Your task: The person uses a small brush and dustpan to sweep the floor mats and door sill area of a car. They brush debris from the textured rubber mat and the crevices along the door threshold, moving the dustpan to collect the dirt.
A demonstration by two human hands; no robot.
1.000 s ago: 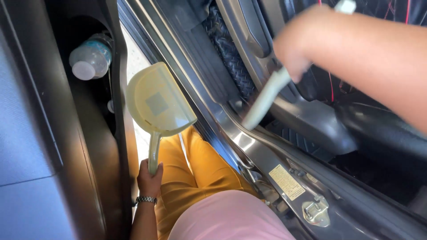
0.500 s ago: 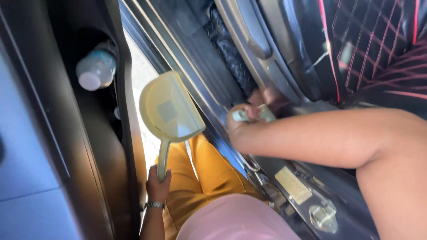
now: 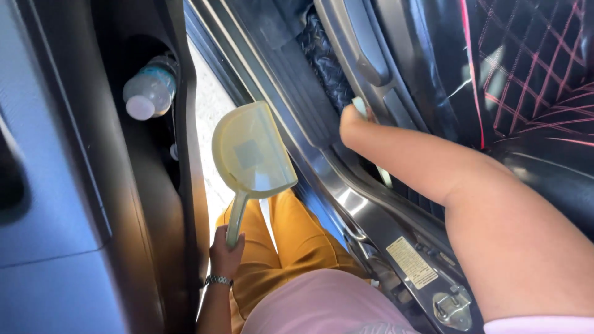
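My left hand [image 3: 226, 252] is closed around the handle of a pale yellow dustpan [image 3: 252, 153], which it holds upright between the open car door and the door sill. My right hand [image 3: 354, 124] reaches down into the car beside the seat and grips a pale green brush handle [image 3: 360, 106], most of which is hidden behind the hand. The brush end lies out of sight in the dark footwell by the seat base.
A plastic water bottle [image 3: 148, 93] sits in the door pocket at left. The metal door sill [image 3: 371, 216] runs diagonally, with a sticker and a latch striker [image 3: 451, 306] at its lower end. A black quilted seat with red stitching [image 3: 532, 74] fills the upper right.
My right arm has swung from above the sill down and deeper into the car beside the seat. The dustpan has stayed in about the same place.
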